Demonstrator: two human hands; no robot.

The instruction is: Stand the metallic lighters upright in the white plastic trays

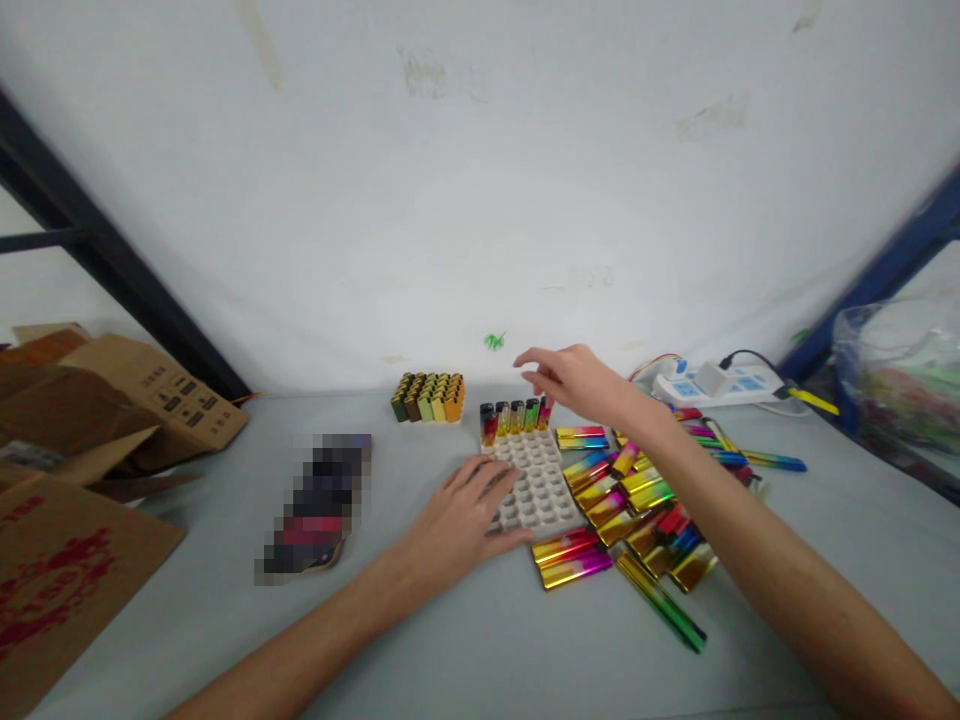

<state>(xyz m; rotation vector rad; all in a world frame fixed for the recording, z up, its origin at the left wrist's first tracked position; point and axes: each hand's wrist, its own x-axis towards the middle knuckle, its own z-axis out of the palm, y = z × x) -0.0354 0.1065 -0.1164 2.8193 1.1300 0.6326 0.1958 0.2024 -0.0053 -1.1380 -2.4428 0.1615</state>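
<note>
A pale tray (536,490) with rows of small square holes lies on the grey table. Several lighters (516,415) stand upright along its far edge. My left hand (472,510) rests on the tray's left side, fingers spread, holding nothing. Above the far right end of the upright lighters is my right hand (566,380), its index finger and thumb apart and its lower fingers near the rightmost lighter. To the right of the tray lies a loose pile of shiny coloured lighters (611,500), partly behind my right forearm.
A block of upright lighters (427,397) stands near the wall. Cardboard boxes (67,570) are at the left, beside a pixelated phone-like object (319,510). A white power strip (720,383) with cables and a yellow-handled tool (814,401) are at the back right, near a plastic bag (904,370).
</note>
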